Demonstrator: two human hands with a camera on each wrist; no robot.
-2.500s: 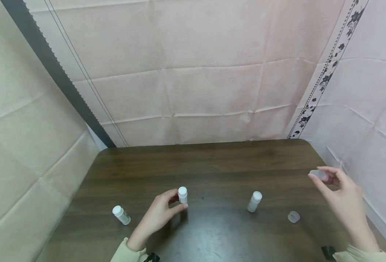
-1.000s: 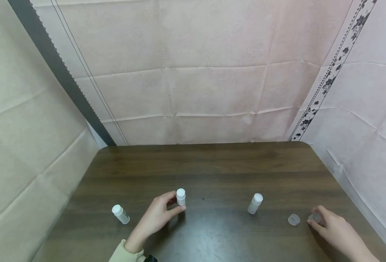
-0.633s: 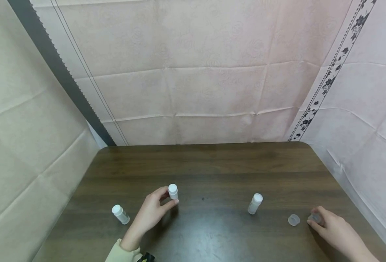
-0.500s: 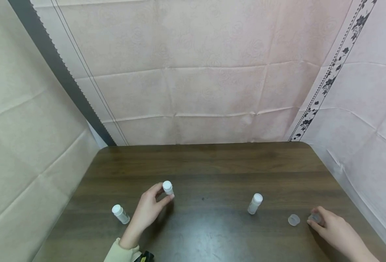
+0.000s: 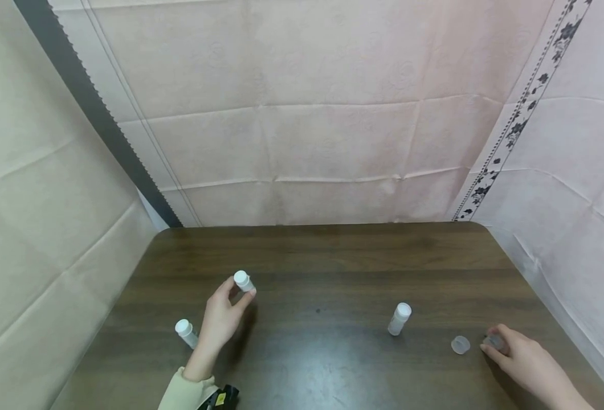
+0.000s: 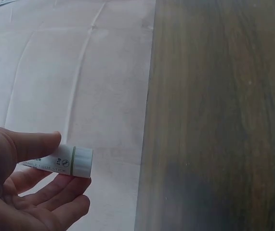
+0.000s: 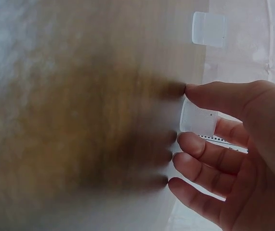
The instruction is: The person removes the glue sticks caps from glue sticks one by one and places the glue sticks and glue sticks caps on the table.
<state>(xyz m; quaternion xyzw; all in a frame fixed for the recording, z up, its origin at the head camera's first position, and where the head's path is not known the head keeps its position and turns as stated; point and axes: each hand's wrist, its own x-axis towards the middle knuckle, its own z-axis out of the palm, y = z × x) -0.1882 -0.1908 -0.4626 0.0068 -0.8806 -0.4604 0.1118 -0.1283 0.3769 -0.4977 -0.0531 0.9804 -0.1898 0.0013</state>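
Observation:
My left hand [image 5: 221, 319] pinches a white glue stick [image 5: 244, 281] between thumb and fingers, tilted and held above the table's left half. In the left wrist view, the printed label and ribbed end of that glue stick [image 6: 74, 161] stick out past the fingertips. At the right side, my right hand [image 5: 530, 361] has thumb and fingers curled round a small translucent plastic cup [image 5: 494, 341] on the table. Its ribbed wall shows between thumb and forefinger in the right wrist view, where the fingertips meet the tabletop. A second translucent cup [image 5: 460, 344] stands just left of this hand.
Another white glue stick [image 5: 399, 319] stands right of the middle of the dark wooden table [image 5: 333, 250]. A further white-capped glue stick [image 5: 185, 332] is at the left, partly behind my left forearm. Pale cloth sheets [image 5: 333, 142] hang behind and at both sides.
My left hand has carried its glue stick leftward and away from me, tilting it. Earlier, the right hand brought its cup down from the air to the table; it has since stayed put.

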